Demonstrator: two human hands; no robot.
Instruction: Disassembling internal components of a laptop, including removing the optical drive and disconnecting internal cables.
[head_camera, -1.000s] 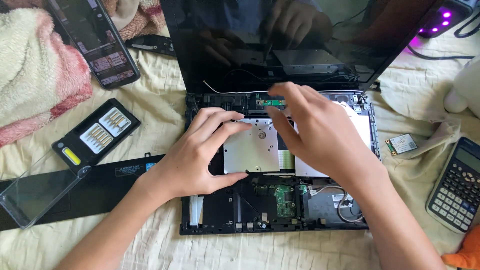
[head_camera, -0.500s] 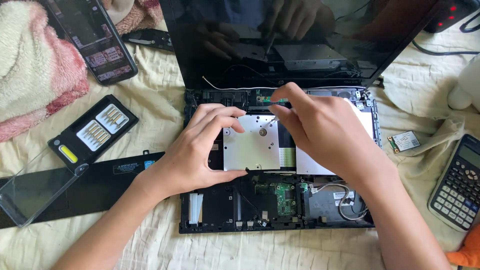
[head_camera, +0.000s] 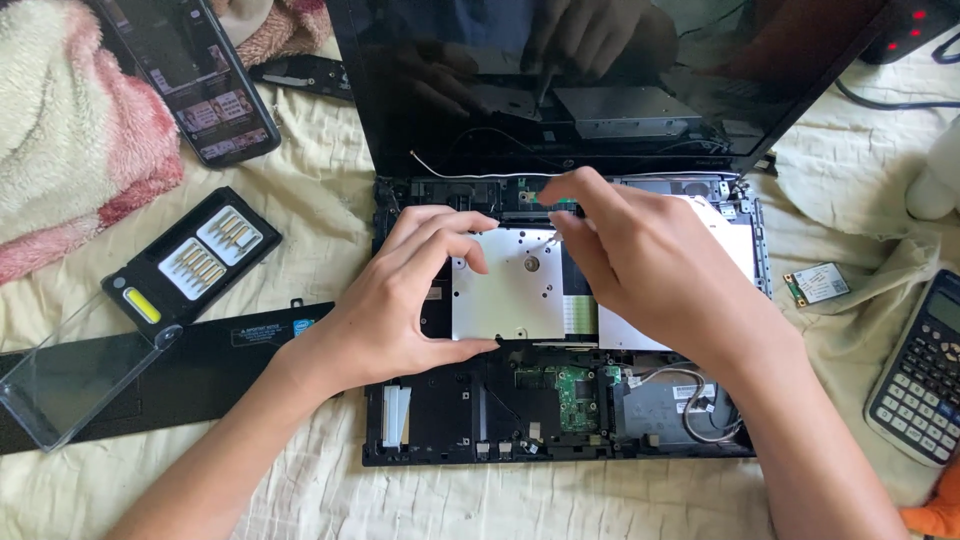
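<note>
My left hand (head_camera: 400, 300) spans the silver drive plate (head_camera: 510, 285), thumb at its near edge, fingers bent over its far-left corner | my right hand (head_camera: 650, 265) pinches shut at the far edge, just beyond the plate; what it grips I cannot tell | plate mid-chassis in the open laptop (head_camera: 440, 420) | white-labelled green card (head_camera: 817, 284) right on the bed | bit case (head_camera: 190, 262), yellow tab, left.

My right hand (head_camera: 650, 265) shifted slightly toward the back edge of the opened black laptop base (head_camera: 440, 420), my left fingers (head_camera: 440, 225) spread a little wider on the silver metal drive plate (head_camera: 510, 290).
</note>
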